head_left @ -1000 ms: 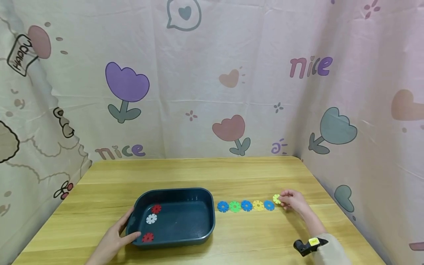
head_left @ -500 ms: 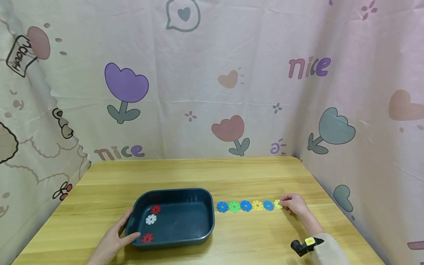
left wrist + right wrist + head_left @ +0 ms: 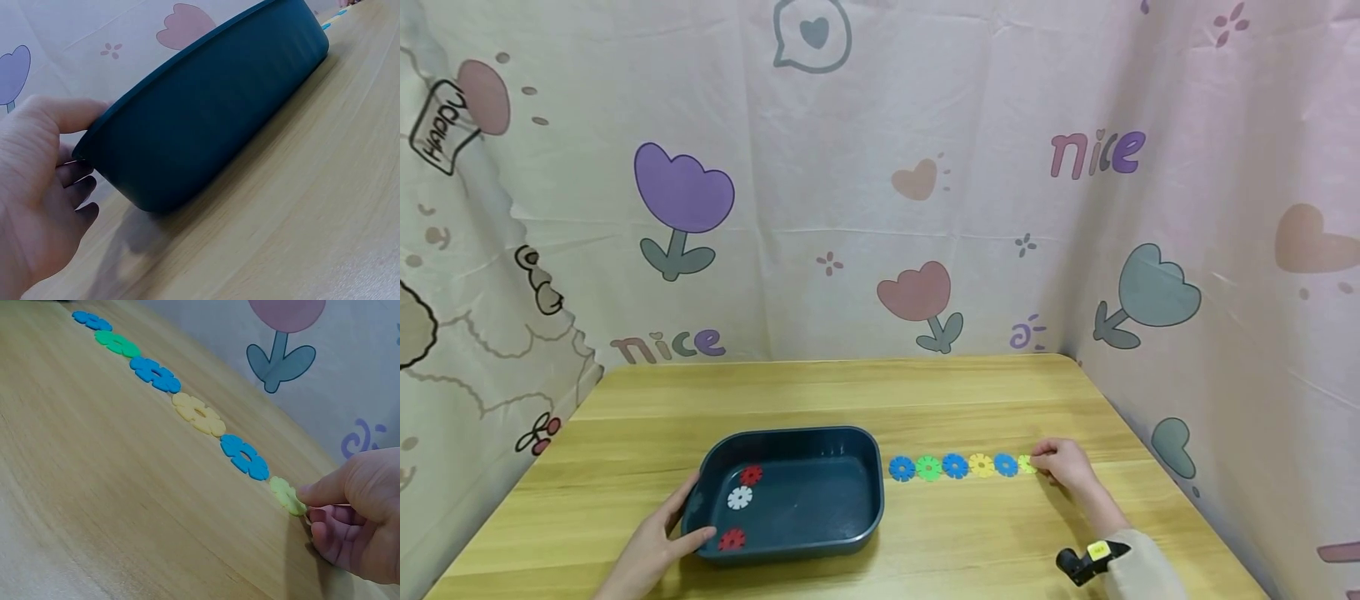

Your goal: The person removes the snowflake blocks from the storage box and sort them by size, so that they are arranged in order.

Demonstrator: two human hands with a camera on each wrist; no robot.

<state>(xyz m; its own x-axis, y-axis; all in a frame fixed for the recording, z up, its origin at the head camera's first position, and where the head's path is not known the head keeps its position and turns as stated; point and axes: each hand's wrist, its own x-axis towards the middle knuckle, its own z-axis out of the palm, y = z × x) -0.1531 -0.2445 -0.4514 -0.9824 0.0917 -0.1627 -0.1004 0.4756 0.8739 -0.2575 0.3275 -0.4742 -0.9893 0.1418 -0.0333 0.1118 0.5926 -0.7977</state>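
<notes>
One lime disc (image 3: 286, 495) sits pinched in the right hand (image 3: 370, 515).

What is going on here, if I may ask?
A person's right hand pinches a yellow-green disc at the right end of a row on the table. Leftward lie a blue disc, a yellow disc, a second blue disc, a green disc and a third blue disc. The left hand grips a dark tray holding two red discs and a white disc.
</notes>
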